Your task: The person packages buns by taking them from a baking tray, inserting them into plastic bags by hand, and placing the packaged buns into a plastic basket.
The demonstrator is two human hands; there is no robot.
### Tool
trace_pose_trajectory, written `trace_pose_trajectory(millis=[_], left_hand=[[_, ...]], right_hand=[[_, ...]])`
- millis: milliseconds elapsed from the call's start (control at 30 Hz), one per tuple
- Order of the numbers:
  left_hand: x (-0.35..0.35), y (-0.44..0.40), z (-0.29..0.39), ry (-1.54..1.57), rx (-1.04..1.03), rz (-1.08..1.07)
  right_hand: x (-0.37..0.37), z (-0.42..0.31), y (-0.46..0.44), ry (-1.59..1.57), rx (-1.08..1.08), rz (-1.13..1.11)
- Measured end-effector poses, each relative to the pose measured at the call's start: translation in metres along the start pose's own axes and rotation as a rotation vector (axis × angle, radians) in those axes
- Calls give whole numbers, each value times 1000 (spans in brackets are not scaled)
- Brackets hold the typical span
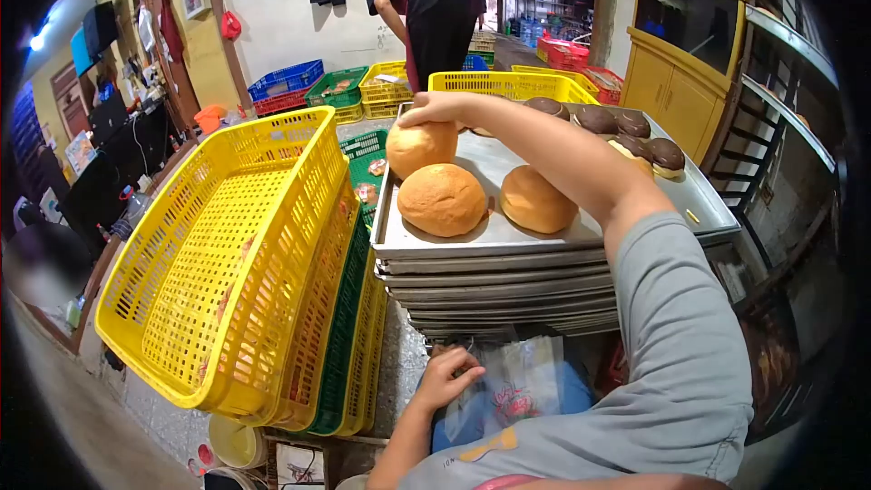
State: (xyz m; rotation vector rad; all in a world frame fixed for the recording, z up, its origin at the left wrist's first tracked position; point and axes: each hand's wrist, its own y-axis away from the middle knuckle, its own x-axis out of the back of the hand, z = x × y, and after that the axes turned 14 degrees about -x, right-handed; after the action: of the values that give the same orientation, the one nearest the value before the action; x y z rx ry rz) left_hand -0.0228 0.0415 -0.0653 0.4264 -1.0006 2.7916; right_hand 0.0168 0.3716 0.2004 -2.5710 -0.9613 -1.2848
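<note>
My right hand point(435, 111) reaches across the metal tray point(490, 150) and grips the top of a round golden bun point(421, 147) at its far left. Two more buns, one in front point(442, 200) and one to the right point(537, 200), rest on the tray. Chocolate-topped buns point(596, 120) sit at its right end. Down at my lap, my left hand point(447, 378) is beside a clear plastic bag point(522, 386) with red print; its fingers are curled and partly over the bag's edge, and whether they pinch it is unclear.
Stacked yellow crates point(308, 181) stand left of the tray, over a green one point(334, 318). More trays point(499, 286) are piled beneath. Behind, a person in black point(440, 14) bends over crates point(386, 82). A yellow cabinet point(676, 82) and a rack point(789, 122) stand at right.
</note>
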Motion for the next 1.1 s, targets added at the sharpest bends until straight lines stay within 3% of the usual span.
trace_pose_trajectory(millis=[100,233,300,367,400,433,500,567,600,633,667,767,833,867,1033,1100], left_hand=[[1,-1,-1,32,-29,24],[5,5,-4,205,49,81],[11,10,-7,228,44,102],[17,6,-3,261,35,121],[23,-1,10,245,-68,97],[29,-9,25,228,-166,70],[35,-22,57,336,-161,55],[38,-30,81,244,-269,84],[36,-32,90,299,-298,140],[37,-26,91,298,-298,136],[40,-15,90,413,-174,106],[41,-20,92,454,-179,-67],[19,-30,113,515,-315,182],[14,-28,110,491,-290,142],[2,-33,116,545,-246,123],[-1,-39,127,592,-234,90]], right_hand=[[-3,-12,31,-204,-77,-110],[6,-17,50,-257,54,146],[16,-12,67,-828,189,168],[20,-10,112,-1060,374,-86],[14,-12,139,-1018,501,-334],[5,-10,163,-985,376,-262],[-32,0,195,-1001,396,-350],[-77,11,234,-1071,198,-416],[-97,18,247,-1034,214,-440],[-108,27,260,-956,199,-483],[-114,31,275,-915,217,-466],[-103,54,292,-699,398,-530],[-105,76,293,-697,304,-602],[-108,83,294,-694,212,-667],[-109,95,310,-714,271,-522],[-105,92,316,-1079,328,-460]])
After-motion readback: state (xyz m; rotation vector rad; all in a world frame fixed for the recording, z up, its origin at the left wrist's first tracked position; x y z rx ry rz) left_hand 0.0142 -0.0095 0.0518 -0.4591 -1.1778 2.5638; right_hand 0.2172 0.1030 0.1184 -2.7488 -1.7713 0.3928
